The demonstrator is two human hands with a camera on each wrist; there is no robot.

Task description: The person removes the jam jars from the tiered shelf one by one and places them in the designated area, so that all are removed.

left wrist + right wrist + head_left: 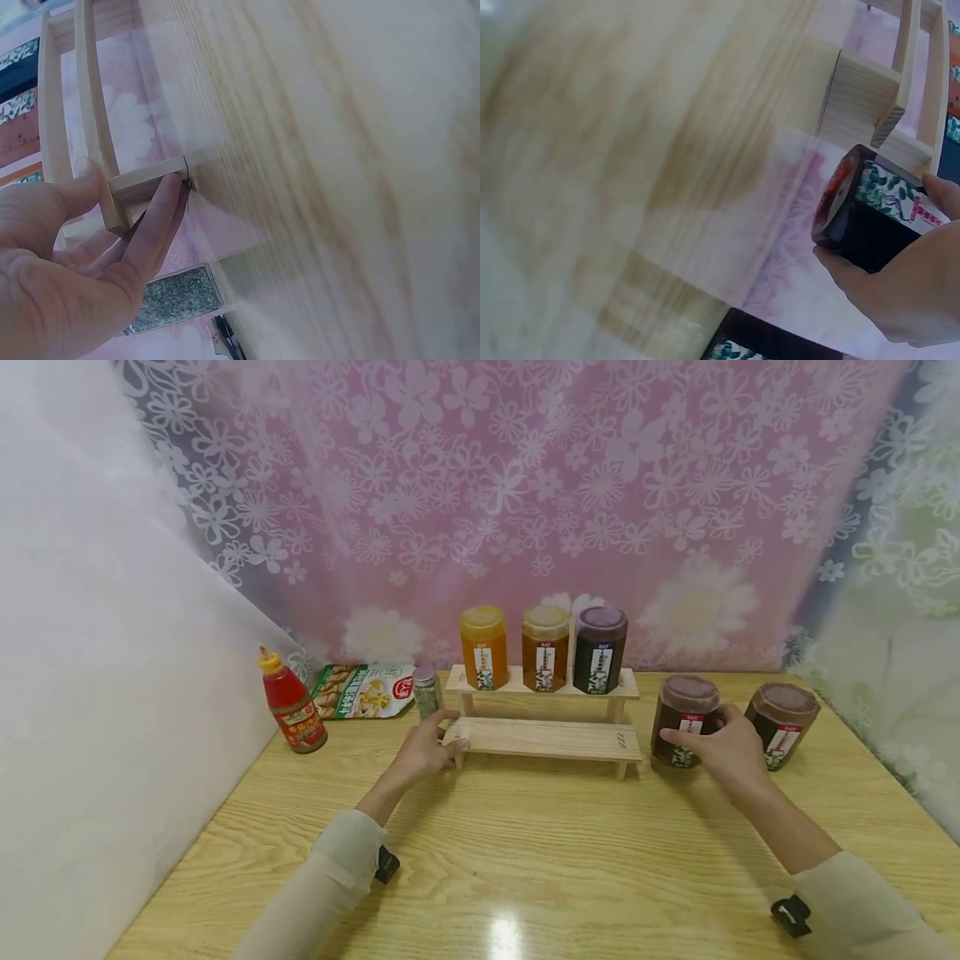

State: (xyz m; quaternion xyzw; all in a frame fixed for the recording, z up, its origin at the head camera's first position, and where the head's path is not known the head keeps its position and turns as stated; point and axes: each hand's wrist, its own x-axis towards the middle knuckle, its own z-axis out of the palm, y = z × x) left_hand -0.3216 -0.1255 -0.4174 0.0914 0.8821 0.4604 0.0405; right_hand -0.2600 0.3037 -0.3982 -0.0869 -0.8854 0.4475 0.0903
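A two-step wooden rack stands on the table. My left hand grips the left end of its lower step; in the left wrist view, thumb and fingers lie on either side of the wood. To the right of the rack, my right hand holds a dark jar with a brownish lid, fingers around its sides. The right wrist view shows the underside of this jar, which looks slightly raised off the table. Three jars stand on the upper step: orange, amber and dark purple.
Another dark jar stands right of my right hand. Left of the rack are a small spice bottle, a green and white food packet and a red sauce bottle. A pink floral curtain hangs behind.
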